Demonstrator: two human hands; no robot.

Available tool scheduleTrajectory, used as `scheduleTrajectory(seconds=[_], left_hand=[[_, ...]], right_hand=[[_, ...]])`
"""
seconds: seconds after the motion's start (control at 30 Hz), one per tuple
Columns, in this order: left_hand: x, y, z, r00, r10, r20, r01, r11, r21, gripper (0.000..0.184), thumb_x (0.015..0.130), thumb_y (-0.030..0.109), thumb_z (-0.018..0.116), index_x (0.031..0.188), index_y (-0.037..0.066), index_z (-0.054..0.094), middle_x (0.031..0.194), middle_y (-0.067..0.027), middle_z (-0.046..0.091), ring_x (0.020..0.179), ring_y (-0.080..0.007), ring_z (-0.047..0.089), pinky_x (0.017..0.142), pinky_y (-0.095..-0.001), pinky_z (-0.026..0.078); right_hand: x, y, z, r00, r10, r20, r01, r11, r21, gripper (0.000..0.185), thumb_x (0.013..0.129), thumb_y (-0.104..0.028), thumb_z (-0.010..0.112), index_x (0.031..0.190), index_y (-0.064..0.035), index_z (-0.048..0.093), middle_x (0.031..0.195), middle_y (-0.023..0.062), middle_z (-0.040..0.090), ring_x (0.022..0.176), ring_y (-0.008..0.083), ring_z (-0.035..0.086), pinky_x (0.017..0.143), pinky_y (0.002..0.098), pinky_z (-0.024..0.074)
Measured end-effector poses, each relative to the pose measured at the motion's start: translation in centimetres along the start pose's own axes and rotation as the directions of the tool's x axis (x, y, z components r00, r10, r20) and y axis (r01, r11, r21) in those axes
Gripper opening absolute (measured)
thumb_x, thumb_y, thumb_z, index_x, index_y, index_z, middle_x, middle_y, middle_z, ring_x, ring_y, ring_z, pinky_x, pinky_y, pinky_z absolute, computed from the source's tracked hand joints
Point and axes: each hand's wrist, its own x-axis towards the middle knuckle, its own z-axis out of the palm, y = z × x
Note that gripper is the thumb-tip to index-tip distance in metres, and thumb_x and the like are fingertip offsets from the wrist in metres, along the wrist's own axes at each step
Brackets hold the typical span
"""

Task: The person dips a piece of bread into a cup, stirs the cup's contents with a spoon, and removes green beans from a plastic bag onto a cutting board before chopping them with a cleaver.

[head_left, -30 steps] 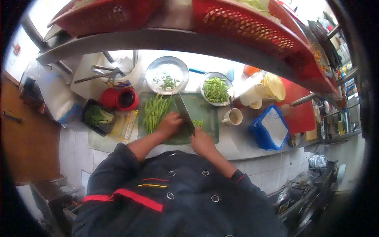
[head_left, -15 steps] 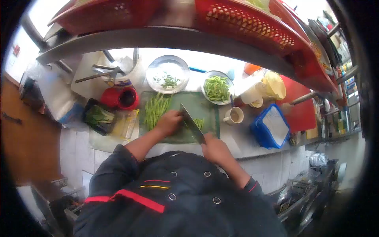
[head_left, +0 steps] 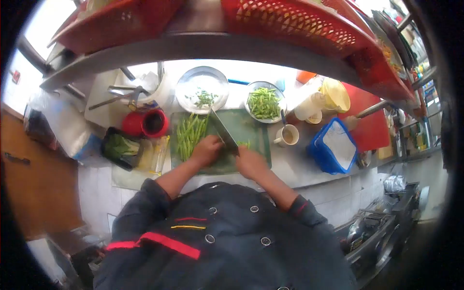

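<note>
My right hand [head_left: 251,163] is closed round the handle of a broad-bladed kitchen knife [head_left: 223,129], whose tip points up and left over the green cutting board [head_left: 256,126]. Close to the left side of the blade, my left hand [head_left: 208,151] is curled with its fingers down at the board; whatever they hold is hidden. Long green beans [head_left: 190,133] lie in a bunch on the left of the board, beyond my left hand. Short cut pieces [head_left: 245,144] show on the board to the right of the knife, partly covered by my right hand.
Behind the board stand a steel plate [head_left: 186,87] with green trimmings and a bowl [head_left: 282,114] of cut beans. A mug [head_left: 288,136] and a blue container [head_left: 323,157] are on the right. Left are red cups [head_left: 154,123] and a black tray [head_left: 110,153]. A shelf [head_left: 203,47] with red baskets hangs above.
My right hand and the knife have shifted left and slightly up, bringing the blade nearer the bunch of beans. My left hand stays in nearly the same spot. The view has shifted slightly.
</note>
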Motion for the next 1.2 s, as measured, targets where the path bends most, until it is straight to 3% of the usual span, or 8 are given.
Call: scheduleTrajectory(seconds=[0.13, 0.23, 0.3, 0.47, 0.57, 0.63, 0.8, 1.2], left_hand=[[-0.2, -0.6, 0.8, 0.992, -0.011, -0.127, 0.001, 0.997, -0.075, 0.026, 0.069, 0.005, 0.065, 0.095, 0.008, 0.064, 0.093, -0.0112, 0.061, 0.092, -0.0324, 0.059, 0.075, -0.0419, 0.051], [-0.4, -0.4, 0.5, 0.993, -0.026, -0.119, 0.023, 0.999, -0.023, 0.027, 0.070, 0.005, 0.064, 0.098, 0.008, 0.064, 0.097, -0.0118, 0.062, 0.093, -0.0324, 0.059, 0.075, -0.0415, 0.051], [-0.4, -0.9, 0.8, 0.993, -0.015, -0.116, 0.015, 1.000, -0.006, 0.028, 0.071, 0.005, 0.064, 0.098, 0.008, 0.064, 0.098, -0.0121, 0.061, 0.093, -0.0325, 0.059, 0.076, -0.0417, 0.051], [-0.2, -0.8, 1.2, 0.990, 0.017, -0.137, -0.022, 0.999, -0.033, 0.029, 0.071, 0.005, 0.063, 0.100, 0.008, 0.063, 0.100, -0.0128, 0.060, 0.093, -0.0331, 0.058, 0.077, -0.0421, 0.051], [0.5, -0.6, 0.8, 0.996, 0.009, -0.084, -0.008, 1.000, 0.009, 0.028, 0.071, 0.005, 0.063, 0.100, 0.007, 0.063, 0.099, -0.0129, 0.060, 0.093, -0.0336, 0.058, 0.078, -0.0424, 0.051], [0.3, -0.2, 0.3, 0.993, -0.003, -0.115, 0.002, 1.000, -0.007, 0.013, 0.079, 0.010, 0.059, 0.091, 0.008, 0.063, 0.097, -0.0130, 0.063, 0.090, -0.0328, 0.060, 0.076, -0.0434, 0.051], [0.5, -0.1, 0.4, 0.979, -0.051, -0.197, 0.050, 0.999, -0.007, 0.013, 0.075, 0.006, 0.059, 0.087, 0.006, 0.062, 0.093, -0.0133, 0.061, 0.087, -0.0334, 0.059, 0.074, -0.0437, 0.050], [0.1, -0.8, 1.3, 0.975, -0.048, -0.217, 0.050, 0.999, 0.001, 0.014, 0.074, 0.005, 0.060, 0.087, 0.006, 0.062, 0.089, -0.0132, 0.061, 0.084, -0.0341, 0.058, 0.073, -0.0427, 0.050]], right_hand=[[-3.0, -0.2, -2.5, 0.998, -0.047, 0.028, 0.047, 0.998, 0.030, 0.024, 0.090, -0.016, 0.043, 0.104, 0.0017, 0.050, 0.094, 0.0292, 0.064, 0.089, 0.0474, 0.062, 0.079, 0.0559, 0.0472], [-4.5, -0.1, -2.6, 0.992, 0.024, 0.122, -0.019, 0.999, -0.039, 0.028, 0.088, -0.021, 0.053, 0.105, 0.0004, 0.052, 0.098, 0.0261, 0.064, 0.095, 0.0442, 0.060, 0.083, 0.0530, 0.0463], [-4.9, 0.2, -2.5, 0.995, 0.008, 0.100, -0.007, 1.000, -0.013, 0.023, 0.089, -0.015, 0.043, 0.104, 0.0015, 0.050, 0.094, 0.0296, 0.064, 0.090, 0.0477, 0.062, 0.080, 0.0561, 0.0464], [-3.2, 1.3, 0.8, 0.994, 0.032, 0.104, -0.036, 0.999, 0.033, 0.026, 0.091, -0.018, 0.043, 0.106, 0.0020, 0.049, 0.094, 0.0300, 0.064, 0.090, 0.0472, 0.062, 0.080, 0.0559, 0.0468], [-1.1, 0.5, 2.3, 0.999, 0.028, 0.034, -0.030, 0.998, 0.051, 0.028, 0.091, -0.020, 0.046, 0.108, 0.0019, 0.049, 0.095, 0.0300, 0.064, 0.091, 0.0465, 0.062, 0.081, 0.0553, 0.0472], [-0.3, 0.2, 1.5, 0.999, 0.029, 0.014, -0.030, 0.999, 0.042, 0.029, 0.091, -0.020, 0.047, 0.110, 0.0016, 0.049, 0.096, 0.0297, 0.064, 0.091, 0.0460, 0.062, 0.081, 0.0550, 0.0473], [-2.3, 0.8, -2.2, 0.999, -0.046, -0.024, 0.046, 0.999, 0.025, 0.025, 0.089, -0.020, 0.051, 0.105, -0.0005, 0.050, 0.097, 0.0268, 0.065, 0.091, 0.0452, 0.062, 0.081, 0.0549, 0.0472], [-4.6, 0.6, -1.1, 0.991, 0.061, 0.115, -0.070, 0.995, 0.073, 0.030, 0.090, -0.022, 0.054, 0.106, 0.0032, 0.048, 0.098, 0.0292, 0.063, 0.093, 0.0458, 0.060, 0.082, 0.0535, 0.0463]])
